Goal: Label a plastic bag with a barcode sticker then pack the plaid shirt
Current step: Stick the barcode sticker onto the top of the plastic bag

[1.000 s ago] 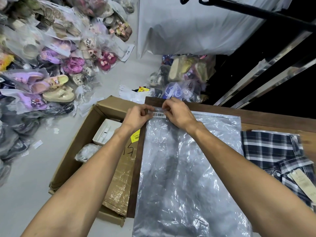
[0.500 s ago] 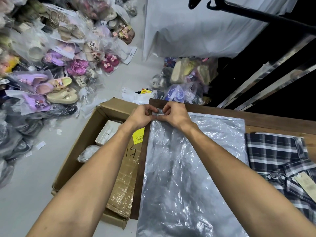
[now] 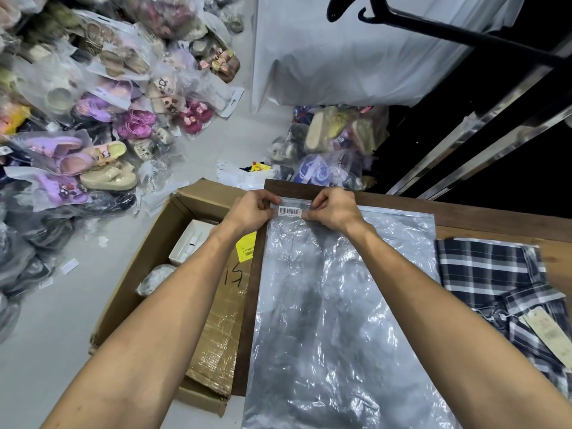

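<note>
A: Obs. Plastic bag (image 3: pixel 340 305) lies flat on the wooden table (image 3: pixel 464 212), empty. Barcode sticker (image 3: pixel 290 211) sits at the bag's far left corner, just under the sealing strip.

B: Hands?

A: Left hand (image 3: pixel 250 209) curled, fingertips pinching the bag's corner at the sticker's left end. Right hand (image 3: pixel 334 209) curled too, thumb and fingers pressed at the sticker's right end. Neither hand is open; both bear on sticker and bag.

B: Technique note?

A: Judgement: keep the film taut between the hands and rub outward from the middle, so no crease or bubble crosses the bars. Check the sticker stays clear of the sealing strip.

B: Shirt?

A: Plaid shirt (image 3: pixel 501 289) folded on the table, just beside the bag's right edge, not yet packed. A paper tag (image 3: pixel 548 332) lies on it.

B: Legible text?

A: Digits under the bars too small to read. Cardboard box (image 3: pixel 148 274) on the floor beside the table carries a yellow label (image 3: pixel 246 250), print unreadable, and marker strokes I cannot decipher.
</note>
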